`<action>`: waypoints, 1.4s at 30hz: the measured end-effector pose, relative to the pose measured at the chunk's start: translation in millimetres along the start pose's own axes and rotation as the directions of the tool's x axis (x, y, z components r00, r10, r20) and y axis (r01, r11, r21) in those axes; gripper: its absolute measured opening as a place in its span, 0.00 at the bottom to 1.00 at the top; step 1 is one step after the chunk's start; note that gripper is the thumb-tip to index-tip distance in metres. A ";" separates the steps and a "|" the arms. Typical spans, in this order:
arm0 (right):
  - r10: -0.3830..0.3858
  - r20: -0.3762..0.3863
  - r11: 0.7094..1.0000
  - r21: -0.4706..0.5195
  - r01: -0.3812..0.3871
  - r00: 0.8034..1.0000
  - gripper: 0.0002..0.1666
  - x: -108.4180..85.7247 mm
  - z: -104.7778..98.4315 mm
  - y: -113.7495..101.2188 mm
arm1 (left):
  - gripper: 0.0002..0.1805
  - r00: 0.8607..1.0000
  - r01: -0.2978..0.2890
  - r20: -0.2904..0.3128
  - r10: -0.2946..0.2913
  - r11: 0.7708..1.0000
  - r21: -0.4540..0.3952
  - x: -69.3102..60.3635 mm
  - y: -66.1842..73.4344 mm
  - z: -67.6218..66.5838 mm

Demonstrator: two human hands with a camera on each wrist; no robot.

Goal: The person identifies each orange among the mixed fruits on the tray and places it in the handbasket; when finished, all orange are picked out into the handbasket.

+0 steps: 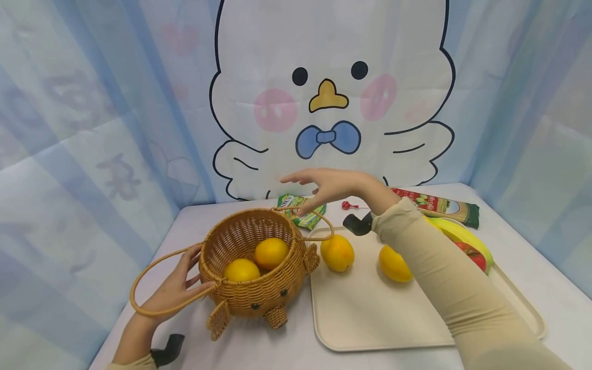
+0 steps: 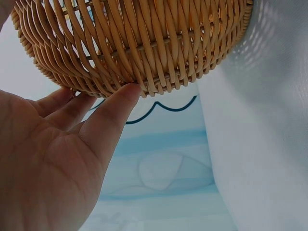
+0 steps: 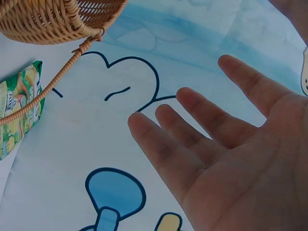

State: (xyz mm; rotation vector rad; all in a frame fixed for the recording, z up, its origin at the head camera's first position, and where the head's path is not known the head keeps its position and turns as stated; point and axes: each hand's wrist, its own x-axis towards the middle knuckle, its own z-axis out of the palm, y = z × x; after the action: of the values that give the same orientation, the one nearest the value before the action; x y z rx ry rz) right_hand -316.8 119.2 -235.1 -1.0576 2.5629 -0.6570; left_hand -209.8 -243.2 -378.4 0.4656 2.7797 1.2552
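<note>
At the wicker basket's (image 1: 273,290) left side is my left hand (image 1: 171,293), fingers spread and fairly straight against the outer weave, under one handle loop. Its fingertips touch the weave (image 2: 144,43) in the left wrist view, where the hand (image 2: 53,149) shows its palm. Two yellow fruits (image 1: 271,253) lie inside the basket. My right hand (image 1: 335,186) hovers above the basket's right handle, holding nothing; in the right wrist view the hand (image 3: 240,154) has its fingers extended and spread, apart from the basket (image 3: 43,24).
A cream tray (image 1: 365,318) at the right bears a yellow fruit (image 1: 337,253), another yellow fruit (image 1: 394,263), bananas (image 1: 458,234) and a red apple (image 1: 473,255), partly behind the right sleeve. Behind are a green packet (image 1: 310,220), a red lollipop (image 1: 348,205) and a long red package (image 1: 435,205).
</note>
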 end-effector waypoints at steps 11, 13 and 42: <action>0.069 -0.046 0.995 0.072 -0.066 0.997 0.47 -26.2 -8.1 24.5 | 0.48 1.000 -0.005 0.002 0.005 1.000 -0.011 0.3 -0.4 0.7; 0.074 -0.057 0.994 0.084 -0.069 0.996 0.47 -32.2 -9.8 30.6 | 0.48 1.000 -0.004 0.003 0.004 1.000 -0.008 0.2 -0.4 0.5; 0.256 -0.283 0.956 0.215 -0.199 0.924 0.44 -140.0 -14.9 94.9 | 0.48 1.000 0.000 -0.010 -0.001 1.000 -0.004 0.5 -2.6 -0.2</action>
State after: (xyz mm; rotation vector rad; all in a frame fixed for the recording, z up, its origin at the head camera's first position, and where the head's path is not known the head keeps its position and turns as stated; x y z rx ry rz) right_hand -282.6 283.9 -258.3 -0.6226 2.7595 -1.0395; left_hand -211.0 -244.8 -380.2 0.4595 2.7847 1.2669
